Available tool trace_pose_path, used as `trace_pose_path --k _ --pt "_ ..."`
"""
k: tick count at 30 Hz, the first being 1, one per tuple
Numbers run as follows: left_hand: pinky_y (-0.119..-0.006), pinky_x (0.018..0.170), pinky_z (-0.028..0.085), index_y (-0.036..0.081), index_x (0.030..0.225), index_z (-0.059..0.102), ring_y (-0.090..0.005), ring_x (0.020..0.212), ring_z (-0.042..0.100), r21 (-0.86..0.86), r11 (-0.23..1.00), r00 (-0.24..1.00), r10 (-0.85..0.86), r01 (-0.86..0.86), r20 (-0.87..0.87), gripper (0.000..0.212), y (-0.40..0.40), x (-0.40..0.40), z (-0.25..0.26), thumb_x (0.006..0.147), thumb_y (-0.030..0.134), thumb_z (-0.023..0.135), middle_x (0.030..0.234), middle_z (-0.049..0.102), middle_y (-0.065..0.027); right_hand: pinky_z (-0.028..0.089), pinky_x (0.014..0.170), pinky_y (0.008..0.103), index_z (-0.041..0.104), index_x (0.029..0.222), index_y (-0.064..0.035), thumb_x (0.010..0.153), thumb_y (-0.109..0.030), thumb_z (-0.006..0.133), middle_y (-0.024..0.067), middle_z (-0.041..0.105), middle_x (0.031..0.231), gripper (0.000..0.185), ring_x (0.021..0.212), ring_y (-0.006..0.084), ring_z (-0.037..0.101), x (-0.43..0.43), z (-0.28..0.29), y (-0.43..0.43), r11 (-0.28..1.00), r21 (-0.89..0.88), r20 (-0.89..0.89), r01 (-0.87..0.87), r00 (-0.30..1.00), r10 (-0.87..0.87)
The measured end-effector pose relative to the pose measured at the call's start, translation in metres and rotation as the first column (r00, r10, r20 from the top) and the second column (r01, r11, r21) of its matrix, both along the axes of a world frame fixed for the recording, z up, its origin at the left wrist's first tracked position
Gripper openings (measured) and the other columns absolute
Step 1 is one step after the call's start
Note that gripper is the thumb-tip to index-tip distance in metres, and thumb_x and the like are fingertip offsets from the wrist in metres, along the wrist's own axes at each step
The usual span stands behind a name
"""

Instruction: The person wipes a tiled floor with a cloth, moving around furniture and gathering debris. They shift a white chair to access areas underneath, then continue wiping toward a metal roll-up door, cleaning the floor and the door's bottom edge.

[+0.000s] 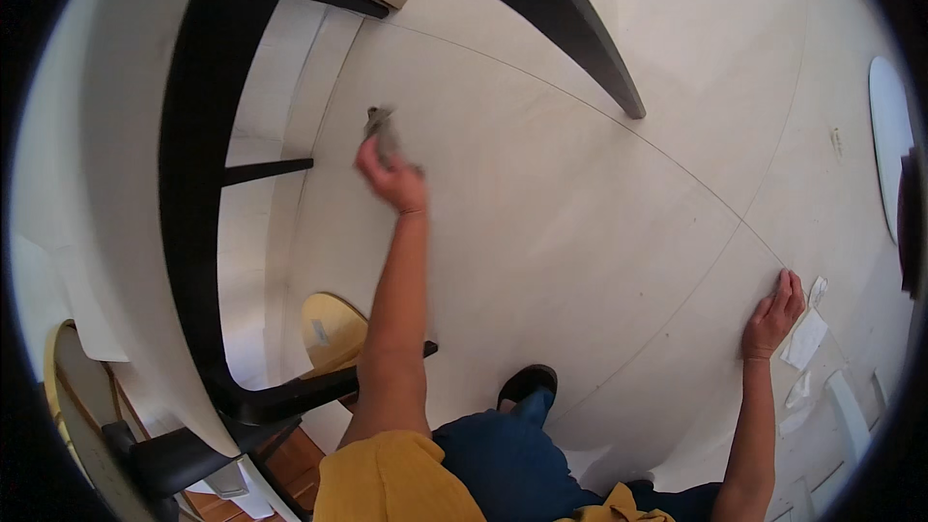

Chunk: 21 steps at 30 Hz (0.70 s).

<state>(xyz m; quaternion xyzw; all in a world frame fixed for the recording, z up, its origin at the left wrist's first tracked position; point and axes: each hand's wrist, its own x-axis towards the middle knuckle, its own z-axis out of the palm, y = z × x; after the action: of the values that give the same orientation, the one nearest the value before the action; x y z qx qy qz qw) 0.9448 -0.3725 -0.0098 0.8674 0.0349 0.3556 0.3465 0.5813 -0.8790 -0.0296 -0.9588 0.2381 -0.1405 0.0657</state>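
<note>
My left hand (pixel 391 181) is shut on a crumpled grey cloth (pixel 384 130), blurred by motion, above the pale tiled floor (pixel 536 217). A black-framed piece of furniture (pixel 192 181) stands just left of this hand, with its legs around the area. Over on the right, my right hand (pixel 776 319) is held beside white paper scraps (pixel 805 341), its fingers close together. Whether anything is between those fingers is hidden, and contact with the paper is unclear.
A black leg (pixel 594 51) reaches down at the top. Round wooden-looking pieces lie low on the left, one pale yellow (pixel 335 330). A white oval object (pixel 890 145) and a pale blue piece (pixel 848 413) are near the right rim. My dark shoe (pixel 529 380) is on the floor.
</note>
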Motion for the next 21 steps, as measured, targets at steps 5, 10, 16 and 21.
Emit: trace_pose_path --k 5,10,16,21 --pt "-0.047 0.098 0.044 -0.001 0.122 0.053 -0.0407 0.116 0.051 0.336 0.73 0.621 0.683 -0.595 -0.385 0.038 0.163 -0.064 -0.024 0.087 0.012 0.06 0.127 0.052 -0.0204 0.034 0.108 0.0428 0.052 0.133 -0.004 0.081 0.004 0.048 0.0149 0.048 0.137 0.053 0.126 0.0326 0.044 0.002 0.004 0.0 0.999 0.024 -0.013 -0.029 0.999 0.029" --pt "-0.048 0.103 0.038 0.003 0.124 0.053 -0.0383 0.119 0.049 0.445 0.873 0.859 0.375 -0.201 -0.348 0.044 0.194 -0.072 -0.048 0.081 0.005 0.063 0.125 0.054 -0.0192 0.033 0.109 0.0433 0.051 0.134 -0.0043 0.081 0.003 0.047 0.0147 0.048 0.138 0.053 0.127 0.0333 0.043 -0.001 -0.003 0.0 0.999 0.026 -0.011 -0.02 1.0 0.02" --pt "-0.046 0.1 0.041 -0.001 0.12 0.054 -0.0378 0.119 0.051 0.367 0.88 0.923 0.366 -0.301 -0.121 0.04 0.208 -0.052 -0.004 0.079 -0.003 0.057 0.123 0.056 -0.019 0.032 0.109 0.0428 0.05 0.135 -0.0047 0.081 0.003 0.047 0.0146 0.048 0.137 0.055 0.127 0.033 0.043 0.0 0.001 0.002 0.999 0.004 0.002 -0.034 0.999 0.034" --pt "-0.05 0.075 0.055 0.003 0.114 0.064 -0.0344 0.103 0.063 0.851 0.492 0.142 0.87 -0.184 -0.472 0.03 0.311 -0.148 -0.016 0.09 0.02 0.059 0.117 0.06 -0.014 0.031 0.109 0.0423 0.05 0.135 -0.0048 0.081 0.003 0.047 0.0143 0.048 0.138 0.055 0.127 0.0321 0.043 0.007 0.003 0.004 1.0 0.011 -0.028 -0.025 0.999 0.025"
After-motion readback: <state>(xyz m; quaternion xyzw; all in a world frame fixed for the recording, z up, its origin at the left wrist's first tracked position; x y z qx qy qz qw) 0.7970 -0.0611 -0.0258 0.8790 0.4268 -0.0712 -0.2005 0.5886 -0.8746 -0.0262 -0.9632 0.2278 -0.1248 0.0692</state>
